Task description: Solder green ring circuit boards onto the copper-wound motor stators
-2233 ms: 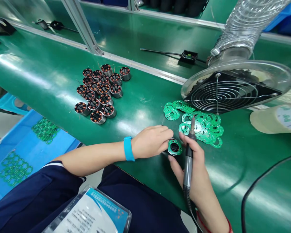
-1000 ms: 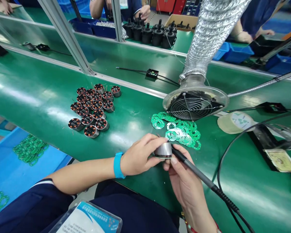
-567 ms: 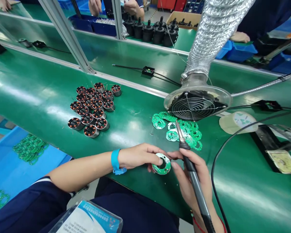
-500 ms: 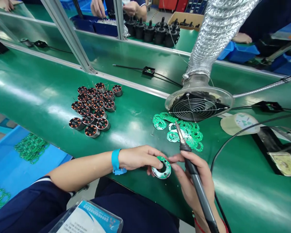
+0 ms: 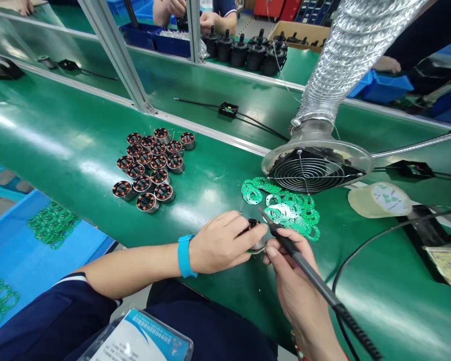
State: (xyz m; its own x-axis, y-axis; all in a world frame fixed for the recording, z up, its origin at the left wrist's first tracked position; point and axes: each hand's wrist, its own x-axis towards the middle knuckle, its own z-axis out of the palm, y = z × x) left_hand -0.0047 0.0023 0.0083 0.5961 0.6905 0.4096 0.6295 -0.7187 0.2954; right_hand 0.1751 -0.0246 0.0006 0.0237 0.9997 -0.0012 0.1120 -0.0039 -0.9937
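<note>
My left hand [image 5: 223,243] is closed over a motor stator [image 5: 260,239], its dark coil side up and a thin board edge along its bottom. Fingers cover much of the part. In my right hand [image 5: 298,273] is a soldering iron [image 5: 304,265], slanting with its tip up and to the left, above the stator. The thumb and a fingertip of that hand meet at the stator's right edge. Just beyond lies a heap of green ring-shaped circuit boards [image 5: 295,210]. Several more stators [image 5: 143,183] with copper windings stand grouped to the left on the green bench.
A fume extractor fan [image 5: 308,170] with a foil duct [image 5: 346,60] hangs over the boards. A tape roll [image 5: 379,198] and a soldering sponge [image 5: 445,263] lie right. Blue bin [image 5: 86,250] holds boards at lower left. Co-workers' hands show beyond the metal frame.
The part in my left hand has turned over, from green board face up to coil side up. My left hand now covers it from above; the iron has tilted further left.
</note>
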